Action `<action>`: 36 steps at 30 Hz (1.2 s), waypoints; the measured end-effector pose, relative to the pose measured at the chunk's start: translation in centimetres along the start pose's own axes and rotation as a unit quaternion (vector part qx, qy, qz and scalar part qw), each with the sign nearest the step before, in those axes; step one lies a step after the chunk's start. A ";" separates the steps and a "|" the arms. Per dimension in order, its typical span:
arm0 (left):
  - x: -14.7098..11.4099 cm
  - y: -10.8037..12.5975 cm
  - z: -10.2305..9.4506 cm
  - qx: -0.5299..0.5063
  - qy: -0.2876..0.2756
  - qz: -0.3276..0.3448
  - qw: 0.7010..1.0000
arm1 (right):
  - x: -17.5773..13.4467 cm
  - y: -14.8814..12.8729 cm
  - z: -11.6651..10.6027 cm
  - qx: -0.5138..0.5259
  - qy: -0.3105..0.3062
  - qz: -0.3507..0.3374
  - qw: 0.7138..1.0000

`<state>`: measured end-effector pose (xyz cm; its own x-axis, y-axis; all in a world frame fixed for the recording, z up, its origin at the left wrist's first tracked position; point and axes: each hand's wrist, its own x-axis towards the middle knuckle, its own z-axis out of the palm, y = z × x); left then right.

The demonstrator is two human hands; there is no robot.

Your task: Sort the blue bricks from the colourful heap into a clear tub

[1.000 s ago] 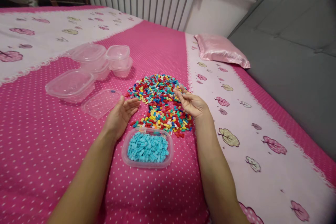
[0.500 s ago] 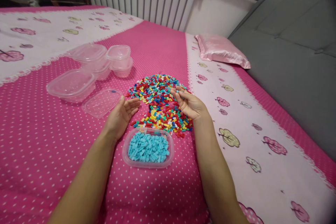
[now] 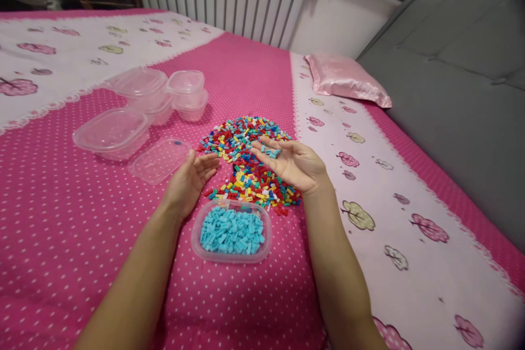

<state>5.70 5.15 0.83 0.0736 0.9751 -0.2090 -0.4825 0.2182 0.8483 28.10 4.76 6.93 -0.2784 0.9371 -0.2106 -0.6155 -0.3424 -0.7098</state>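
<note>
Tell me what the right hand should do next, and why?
Maybe tip the light-blue bricks from the right hand into the tub: the hand is open, palm up, with them lying on it, and the tub's pile looks the same colour.

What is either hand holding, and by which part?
Right hand: light blue bricks, loose on its open fingers, not pinched. Left hand: nothing visibly held.

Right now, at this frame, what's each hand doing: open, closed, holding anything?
Left hand: open, fingers loosely curled, nothing visible in it.
Right hand: open, palm up, a few light-blue bricks on its fingers.
</note>
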 end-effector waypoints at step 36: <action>-0.2 0.2 0.1 0.002 0.003 0.005 1.000 | -1.7 1.0 2.4 -0.140 -0.113 0.045 0.983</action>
<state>5.73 4.99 1.08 0.0642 0.9770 -0.2036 -0.4800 0.2091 0.8520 26.17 2.66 8.20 -0.4987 0.8539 -0.1489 -0.3626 -0.3615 -0.8590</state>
